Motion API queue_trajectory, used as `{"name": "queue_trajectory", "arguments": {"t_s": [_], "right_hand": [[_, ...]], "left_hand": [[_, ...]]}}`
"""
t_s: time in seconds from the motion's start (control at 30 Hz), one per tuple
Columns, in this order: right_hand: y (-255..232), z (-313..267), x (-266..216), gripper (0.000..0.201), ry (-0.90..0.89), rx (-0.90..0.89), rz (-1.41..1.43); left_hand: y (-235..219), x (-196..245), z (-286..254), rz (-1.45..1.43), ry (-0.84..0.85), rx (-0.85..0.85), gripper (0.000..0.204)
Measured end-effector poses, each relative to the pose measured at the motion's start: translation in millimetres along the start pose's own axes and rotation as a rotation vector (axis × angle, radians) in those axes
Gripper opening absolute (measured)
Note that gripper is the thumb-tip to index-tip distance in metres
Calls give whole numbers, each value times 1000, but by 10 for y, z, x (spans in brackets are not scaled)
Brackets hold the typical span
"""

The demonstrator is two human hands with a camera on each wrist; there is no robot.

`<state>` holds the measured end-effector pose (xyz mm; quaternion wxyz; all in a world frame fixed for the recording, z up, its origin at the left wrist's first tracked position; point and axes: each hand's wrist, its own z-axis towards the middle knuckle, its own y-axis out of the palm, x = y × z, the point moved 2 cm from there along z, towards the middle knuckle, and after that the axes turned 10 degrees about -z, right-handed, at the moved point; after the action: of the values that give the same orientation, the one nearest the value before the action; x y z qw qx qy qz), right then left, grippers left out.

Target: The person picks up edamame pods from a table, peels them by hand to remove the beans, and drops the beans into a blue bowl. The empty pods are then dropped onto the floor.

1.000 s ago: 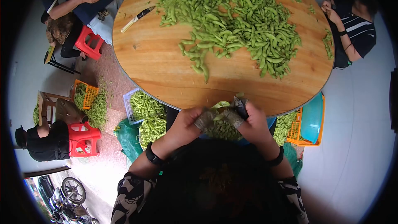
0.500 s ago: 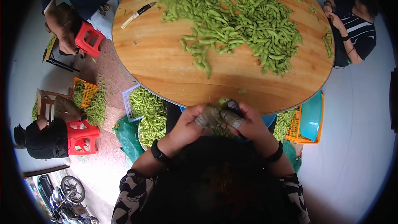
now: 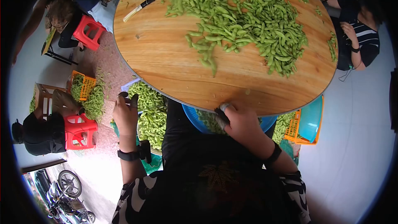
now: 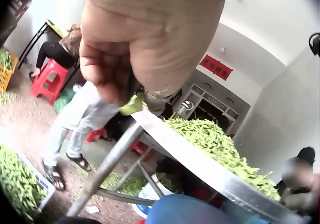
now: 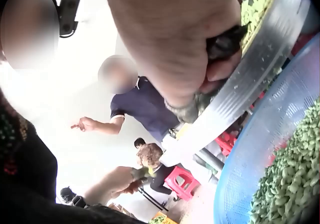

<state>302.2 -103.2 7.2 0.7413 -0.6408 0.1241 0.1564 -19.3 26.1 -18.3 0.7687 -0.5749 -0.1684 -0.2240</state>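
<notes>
A green pod (image 4: 132, 105) is pinched in the left hand (image 3: 125, 114), beyond the table's (image 3: 166, 64) near-left edge. The right hand (image 3: 244, 121) curls at the near edge, contents unclear. The pod heap (image 3: 248, 25) lies well back from it. The red sign's (image 4: 216, 67) characters are unreadably small.

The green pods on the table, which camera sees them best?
The head view: it looks down on the pods spread across the wooden table. The left wrist view shows them from the side, behind the table's rim. The right wrist shows only a strip at the top, beside the right hand.
</notes>
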Motion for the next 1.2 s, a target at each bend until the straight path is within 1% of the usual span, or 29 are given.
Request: {"name": "queue_trajectory", "arguments": {"t_s": [0.03, 0.07, 0.1, 0.13, 0.17, 0.2, 0.23, 0.3, 0.33, 0.37, 0.43, 0.47, 0.5, 0.53, 0.57, 0.63, 0.67, 0.7, 0.77, 0.8, 0.83, 0.9, 0.93, 1.03, 1.07, 1.1, 1.13, 1.17, 1.2], "right_hand": [[-74, -33, -3, 29, -20, -80, 45], [-118, -48, 7, 28, -40, -162, 90], [-140, -44, 34, 28, -41, -170, 84], [-186, -28, 76, 27, -2, -48, 149], [-224, -9, 117, 25, 38, 75, 214], [-242, 63, 169, 20, 32, 239, 108], [-216, 103, 229, 20, 31, 238, 103], [-132, 132, 400, 18, 178, 190, -80], [-75, 115, 438, 19, 189, 80, -16], [-39, 30, 413, 20, 213, -2, 35], [-218, 126, 182, 23, 84, -154, 195], [-229, 177, 172, 23, 86, -151, 197], [-213, 250, 177, 24, 67, -265, 204], [-198, 330, 180, 26, 46, -379, 211], [-204, 436, 155, 26, 44, -377, 215], [-200, 661, 116, 27, 232, -336, 212], [-129, 740, 150, 32, 223, -255, 248], [-36, 825, 159, 32, 221, -255, 251], [69, 992, 190, 35, 238, 79, 2], [129, 1046, 222, 36, 223, 5, -90], [149, 1051, 251, 36, 227, 3, -86], [170, 1048, 291, 34, 257, -82, -114], [143, 1019, 304, 34, 262, -85, -110], [-3, 898, 390, 33, 304, -79, -55], [-35, 857, 439, 33, 318, -67, 15], [-69, 813, 476, 34, 332, -54, 87], [-118, 763, 491, 28, 347, -15, 188], [-137, 707, 522, 28, 346, -13, 193], [-163, 649, 563, 28, 342, 48, 244]], "left_hand": [[9, 49, -12, -40, 16, 68, 23], [37, 123, -23, -91, 47, 95, 22], [70, 225, -37, -141, 76, 123, 21], [104, 334, -68, -138, 183, 174, 18], [134, 466, -95, -174, 210, 136, 18], [193, 595, -120, -236, 249, 114, 19], [249, 722, -137, -300, 290, 94, 20], [323, 933, -142, -372, 367, 31, 21], [348, 1009, -129, -410, 413, 23, 20], [364, 1063, -118, -410, 413, 26, 20], [394, 1151, -103, -541, 388, -35, 19], [415, 1167, -98, -560, 369, -66, 20], [442, 1193, -95, -558, 371, -68, 20], [487, 1218, -89, -589, 349, -106, 21], [530, 1230, -84, -618, 327, -142, 21], [600, 1230, -71, -558, 330, -163, 21], [634, 1257, -51, -621, 350, -153, 21], [665, 1269, -38, -686, 367, -144, 21], [722, 1247, -23, -675, 363, -144, 22], [749, 1227, -22, -661, 355, -139, 23], [765, 1216, -25, -647, 347, -136, 24], [768, 1223, -24, -656, 354, -143, 25], [773, 1227, -31, -667, 360, -144, 25], [789, 1235, -23, -635, 338, -143, 30], [791, 1280, -17, -633, 338, -145, 30], [762, 1395, 19, -557, 303, -163, 38], [753, 1493, 63, -480, 269, -180, 45], [774, 1565, 118, -475, 272, -179, 45], [808, 1645, 187, -379, 341, -152, 52]]}}
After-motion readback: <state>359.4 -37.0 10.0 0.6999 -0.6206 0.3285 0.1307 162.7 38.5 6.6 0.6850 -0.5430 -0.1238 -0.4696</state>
